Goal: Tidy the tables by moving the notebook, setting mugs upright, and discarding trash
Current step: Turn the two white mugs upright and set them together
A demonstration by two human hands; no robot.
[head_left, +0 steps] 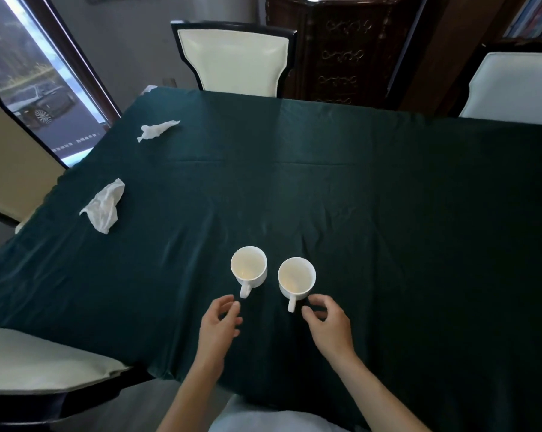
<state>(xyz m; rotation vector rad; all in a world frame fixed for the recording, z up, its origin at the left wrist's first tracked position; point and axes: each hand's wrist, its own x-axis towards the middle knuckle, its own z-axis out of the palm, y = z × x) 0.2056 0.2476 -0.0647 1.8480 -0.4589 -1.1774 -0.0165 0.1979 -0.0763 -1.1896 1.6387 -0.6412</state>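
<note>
Two white mugs (249,267) (296,278) upright at lower centre; left hand (219,322) and right hand (329,322) just below, loosely open, empty; crumpled tissues (104,205) (157,130) upper left.

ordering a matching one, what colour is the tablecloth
Dark teal green, plain with no pattern, seen in the head view: tablecloth.

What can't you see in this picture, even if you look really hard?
- Notebook: nowhere in the head view, so its place is unknown.
- Trash bin: none shows.
- Table: its right end is cut off by the picture edge.
- Mugs: both look empty, but faint marks at the bottom are too small to name.
- Tissues: too crumpled to tell clean from used.
- Left hand and right hand: open, holding nothing; the palms face away.
</note>
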